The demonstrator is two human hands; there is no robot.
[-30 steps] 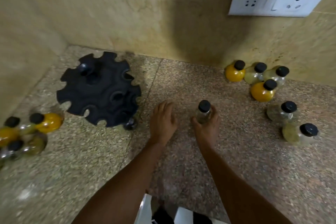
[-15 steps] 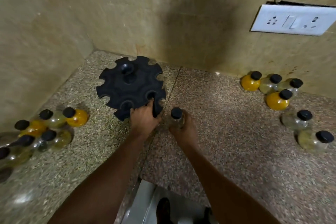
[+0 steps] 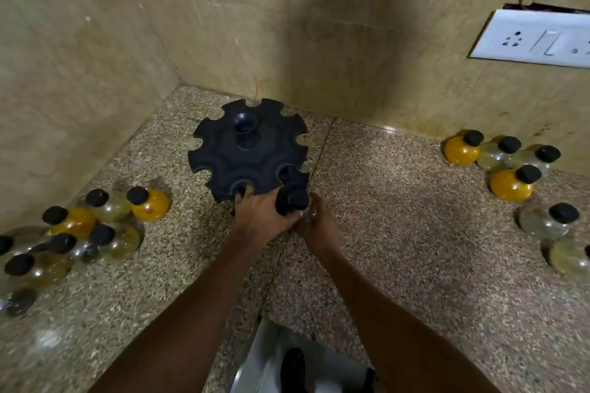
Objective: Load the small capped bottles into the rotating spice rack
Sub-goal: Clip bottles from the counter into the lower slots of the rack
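Note:
The black spice rack (image 3: 249, 156), a notched disc with a centre knob, stands on the granite counter in the wall corner. My left hand (image 3: 260, 217) grips its near rim. My right hand (image 3: 319, 223) holds a small clear bottle with a black cap (image 3: 300, 201), pressed against a notch at the rack's near right edge. Most of the bottle's body is hidden by my fingers. A group of capped bottles (image 3: 95, 223) lies at the left, another group of bottles (image 3: 507, 166) at the right, some yellow and some clear.
Tiled walls close in behind and to the left of the rack. A white switch and socket plate (image 3: 536, 38) hangs on the back wall at the right. The counter's front edge (image 3: 255, 338) runs below my forearms.
My right hand carried the bottle leftward up to the rack's near right notch. My left hand moved from the counter onto the rack's rim and holds it.

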